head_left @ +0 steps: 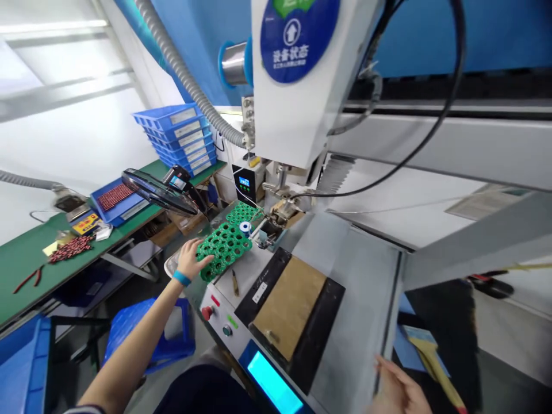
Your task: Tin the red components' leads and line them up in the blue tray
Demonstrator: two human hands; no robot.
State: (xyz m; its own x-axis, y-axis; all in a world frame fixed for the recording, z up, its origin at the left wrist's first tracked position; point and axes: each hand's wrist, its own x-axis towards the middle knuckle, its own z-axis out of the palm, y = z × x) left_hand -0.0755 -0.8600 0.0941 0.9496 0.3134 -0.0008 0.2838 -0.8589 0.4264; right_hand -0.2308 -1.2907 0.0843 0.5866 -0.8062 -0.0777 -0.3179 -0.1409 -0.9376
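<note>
My left hand (pixel 192 262) grips the near left edge of a green circuit board panel (pixel 223 246) full of large round holes, its thumb stretched along the near side. Behind it lies a second green panel (pixel 242 213), next to a small white-and-blue spool (pixel 245 228). My right hand (pixel 399 388) is low at the right, by the edge of the machine bed (pixel 351 322); blur and the frame edge hide most of its fingers. Between the hands sits a black fixture plate (pixel 314 338) with a brown board (pixel 291 305) on it.
The white machine head (pixel 297 109) hangs over the bed, with a soldering tip assembly (pixel 280 210) below. Tweezers (pixel 235 283), a red button (pixel 207 313) and a lit screen (pixel 274 382) are near the front. Blue trays (pixel 179 138) stand left; a brush (pixel 431 359) lies right.
</note>
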